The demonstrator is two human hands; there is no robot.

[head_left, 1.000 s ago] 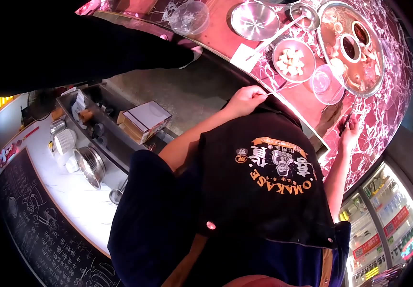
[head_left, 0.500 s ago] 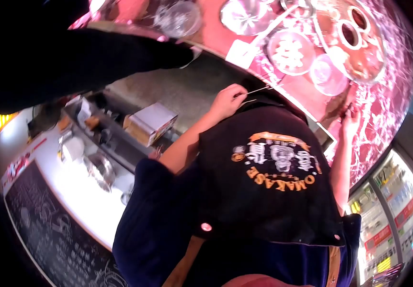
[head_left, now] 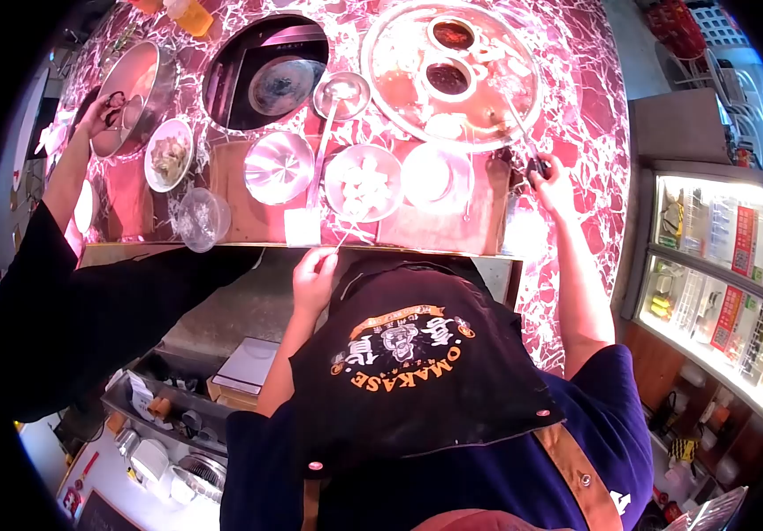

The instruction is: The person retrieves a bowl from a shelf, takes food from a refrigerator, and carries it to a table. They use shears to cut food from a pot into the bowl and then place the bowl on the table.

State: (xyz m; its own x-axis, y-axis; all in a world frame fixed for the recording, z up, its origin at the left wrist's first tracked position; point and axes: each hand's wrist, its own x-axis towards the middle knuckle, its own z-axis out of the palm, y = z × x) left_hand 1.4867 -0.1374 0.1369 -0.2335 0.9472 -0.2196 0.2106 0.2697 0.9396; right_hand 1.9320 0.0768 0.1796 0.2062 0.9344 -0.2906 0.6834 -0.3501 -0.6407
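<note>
My left hand [head_left: 314, 276] is closed near the table's front edge, pinching a thin stick [head_left: 342, 239] that points up toward the table. Just beyond it are a small white square [head_left: 302, 227] and a bowl of pale chunks [head_left: 364, 182]. My right hand [head_left: 554, 188] is closed round the black handle of a slim metal tool [head_left: 538, 165]. The tool's thin shaft reaches over the rim of a large round tray [head_left: 530, 133]. Two cups of dark red sauce, one dark sauce cup [head_left: 448, 79] nearer me, stand among food in the tray.
A metal bowl [head_left: 279, 167], a ladle [head_left: 342, 94], a clear tub [head_left: 203, 219] and a white container [head_left: 436, 177] crowd the table. Left, another person's hand [head_left: 96, 117] holds black-handled scissors [head_left: 114, 104] at a large metal bowl [head_left: 153, 88]. A glass-door fridge [head_left: 717, 274] stands right.
My view has turned and shows more of the table. My right hand is now at the tray's lower right rim, with the tool over it. The other person's hand has come into view.
</note>
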